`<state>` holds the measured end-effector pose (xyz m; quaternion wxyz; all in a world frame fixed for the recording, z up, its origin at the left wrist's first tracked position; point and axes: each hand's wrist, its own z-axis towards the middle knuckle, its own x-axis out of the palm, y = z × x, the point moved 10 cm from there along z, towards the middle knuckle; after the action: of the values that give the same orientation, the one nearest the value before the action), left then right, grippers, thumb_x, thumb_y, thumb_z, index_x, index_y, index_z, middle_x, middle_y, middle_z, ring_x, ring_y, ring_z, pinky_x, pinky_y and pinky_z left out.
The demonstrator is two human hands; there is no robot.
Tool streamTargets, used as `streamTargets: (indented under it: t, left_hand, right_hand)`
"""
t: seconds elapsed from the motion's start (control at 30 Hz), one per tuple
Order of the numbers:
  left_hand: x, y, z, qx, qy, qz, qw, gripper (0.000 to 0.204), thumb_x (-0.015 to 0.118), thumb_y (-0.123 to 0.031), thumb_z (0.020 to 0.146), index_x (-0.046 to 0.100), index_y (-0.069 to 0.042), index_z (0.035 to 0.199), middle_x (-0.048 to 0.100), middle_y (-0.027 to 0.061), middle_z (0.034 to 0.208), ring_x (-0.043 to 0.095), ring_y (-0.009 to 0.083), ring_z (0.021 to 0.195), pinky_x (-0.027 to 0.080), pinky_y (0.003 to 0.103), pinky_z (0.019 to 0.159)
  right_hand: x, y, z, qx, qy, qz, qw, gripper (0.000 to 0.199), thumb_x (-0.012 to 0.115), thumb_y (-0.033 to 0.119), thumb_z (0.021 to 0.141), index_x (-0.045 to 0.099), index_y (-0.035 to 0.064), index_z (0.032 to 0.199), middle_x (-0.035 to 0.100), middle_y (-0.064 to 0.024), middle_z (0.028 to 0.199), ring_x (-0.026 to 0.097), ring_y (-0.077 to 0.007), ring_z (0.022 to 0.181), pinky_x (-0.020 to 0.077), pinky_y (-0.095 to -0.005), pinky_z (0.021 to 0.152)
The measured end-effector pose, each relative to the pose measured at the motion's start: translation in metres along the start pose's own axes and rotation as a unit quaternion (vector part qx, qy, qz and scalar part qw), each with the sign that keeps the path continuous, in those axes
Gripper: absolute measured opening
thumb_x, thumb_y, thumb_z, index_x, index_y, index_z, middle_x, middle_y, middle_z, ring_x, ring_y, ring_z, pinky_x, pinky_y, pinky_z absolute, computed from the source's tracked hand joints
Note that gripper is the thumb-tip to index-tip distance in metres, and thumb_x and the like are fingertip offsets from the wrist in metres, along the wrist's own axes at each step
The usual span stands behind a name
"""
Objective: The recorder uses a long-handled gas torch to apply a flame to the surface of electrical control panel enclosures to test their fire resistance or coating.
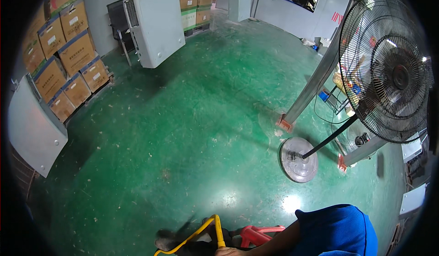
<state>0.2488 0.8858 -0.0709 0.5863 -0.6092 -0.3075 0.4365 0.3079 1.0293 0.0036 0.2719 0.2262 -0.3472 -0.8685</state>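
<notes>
My right hand (230,252) is at the lower edge, reached by a bare forearm from a blue sleeve (336,231). It is closed around the lower end of a yellow hose (219,231) with a ribbed collar. The hose rises from the hand, bends over and runs down to the left. The picture's edge cuts off most of the fingers and whatever the hose joins. Beside the forearm is a red frame-like part (257,236), partly covered by it. My left hand is out of view.
A black pedestal fan (401,76) on a round base (299,161) stands at right beside a metal post (315,80). White casings (157,25) and stacked cartons (77,52) line the left side. A dark shoe (167,241) shows low on the green floor (183,118).
</notes>
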Motion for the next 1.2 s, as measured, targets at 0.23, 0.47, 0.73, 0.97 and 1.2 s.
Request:
streamTargets:
  t: [0.23, 0.47, 0.73, 0.97, 1.2]
  left_hand:
    - [0.007, -0.004, 0.003, 0.016, 0.015, -0.001, 1.000, 0.021, 0.075, -0.005, 0.095, 0.069, 0.009, 0.110, 0.073, 0.0236, 0.115, 0.071, 0.0328, 0.101, 0.057, 0.041, 0.088]
    - [0.006, -0.019, -0.003, 0.056, 0.021, -0.002, 0.998, 0.021, 0.076, -0.005, 0.095, 0.069, 0.008, 0.109, 0.073, 0.0235, 0.114, 0.071, 0.0326, 0.099, 0.058, 0.041, 0.087]
    - [-0.006, -0.038, -0.014, 0.108, 0.005, 0.001, 0.994, 0.020, 0.077, -0.004, 0.094, 0.069, 0.008, 0.108, 0.073, 0.0234, 0.112, 0.071, 0.0323, 0.097, 0.058, 0.041, 0.085]
    - [-0.009, -0.076, -0.021, 0.106, 0.029, 0.047, 0.993, 0.019, 0.076, -0.005, 0.096, 0.071, 0.008, 0.108, 0.074, 0.0221, 0.113, 0.072, 0.0311, 0.098, 0.058, 0.039, 0.085]
    - [-0.006, -0.077, -0.027, 0.043, 0.043, 0.099, 0.993, 0.021, 0.075, -0.010, 0.097, 0.073, 0.003, 0.114, 0.076, 0.0158, 0.111, 0.073, 0.0264, 0.095, 0.058, 0.035, 0.083]
  right_hand:
    - [-0.007, 0.000, 0.000, 0.010, -0.038, 0.028, 0.999, 0.009, 0.069, 0.010, 0.095, 0.072, 0.0062, 0.088, 0.068, -0.0086, 0.082, 0.065, -0.0301, 0.075, 0.0495, -0.0434, 0.067]
    - [-0.014, 0.012, 0.004, 0.003, -0.011, 0.028, 1.000, 0.010, 0.068, 0.011, 0.095, 0.072, 0.0042, 0.089, 0.067, -0.0120, 0.085, 0.065, -0.0334, 0.080, 0.0501, -0.0453, 0.071]
    - [-0.005, 0.011, -0.008, 0.020, 0.022, 0.038, 0.999, 0.015, 0.067, 0.018, 0.097, 0.072, 0.0047, 0.096, 0.067, -0.0125, 0.090, 0.064, -0.0345, 0.086, 0.0498, -0.0476, 0.077]
    - [-0.004, 0.019, -0.013, 0.028, 0.021, -0.007, 0.999, 0.011, 0.068, 0.015, 0.094, 0.071, 0.0053, 0.094, 0.067, -0.0107, 0.088, 0.062, -0.0336, 0.083, 0.0497, -0.0457, 0.075]
    - [0.011, 0.000, -0.036, 0.075, 0.050, 0.036, 0.995, 0.015, 0.068, 0.018, 0.092, 0.065, 0.0051, 0.099, 0.062, -0.0087, 0.092, 0.059, -0.0300, 0.093, 0.0478, -0.0427, 0.087]
